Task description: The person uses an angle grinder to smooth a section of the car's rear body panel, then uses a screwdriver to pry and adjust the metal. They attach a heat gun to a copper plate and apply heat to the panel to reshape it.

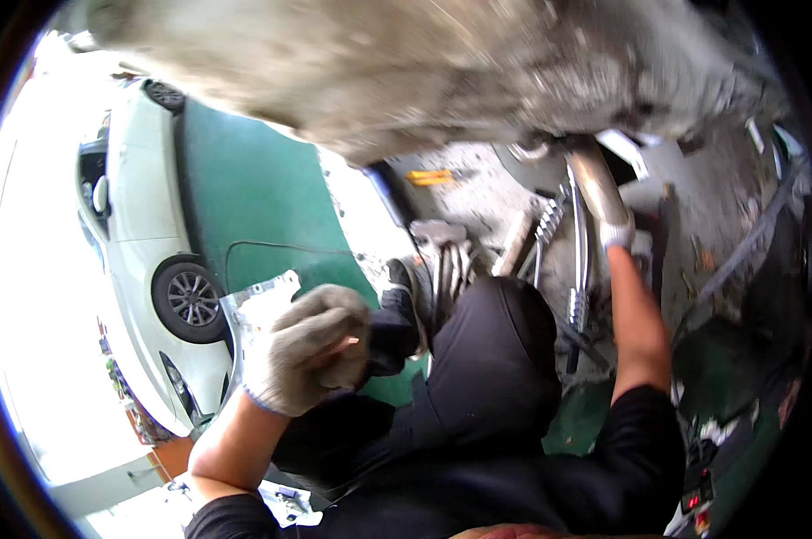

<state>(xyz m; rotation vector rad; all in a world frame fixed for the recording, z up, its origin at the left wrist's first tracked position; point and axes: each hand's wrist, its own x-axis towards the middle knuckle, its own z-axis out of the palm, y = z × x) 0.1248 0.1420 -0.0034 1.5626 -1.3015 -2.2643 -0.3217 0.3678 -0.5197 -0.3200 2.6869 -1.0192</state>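
Observation:
My left hand (309, 352), in a dirty white knit glove, is raised at the left with its fingers curled into the palm. A bit of skin shows at the glove; whatever may be inside the fist is hidden. My right hand (602, 193), in a browned glove with a white cuff, reaches up to the lower edge of a large, dirty beige-grey body (424, 72). Its fingers are hidden or blurred there. Close by the right hand lie long metal rods with coiled sections (550, 220). Pliers with yellow handles (431, 177) rest farther left on the pale ground.
A white car (141, 238) stands on the green floor (244, 180) at the left. A thin dark hose (289, 244) crosses that floor. Between my knees and the beige-grey body lie several worn metal pieces (442, 234). Dark clutter (738, 359) fills the right side.

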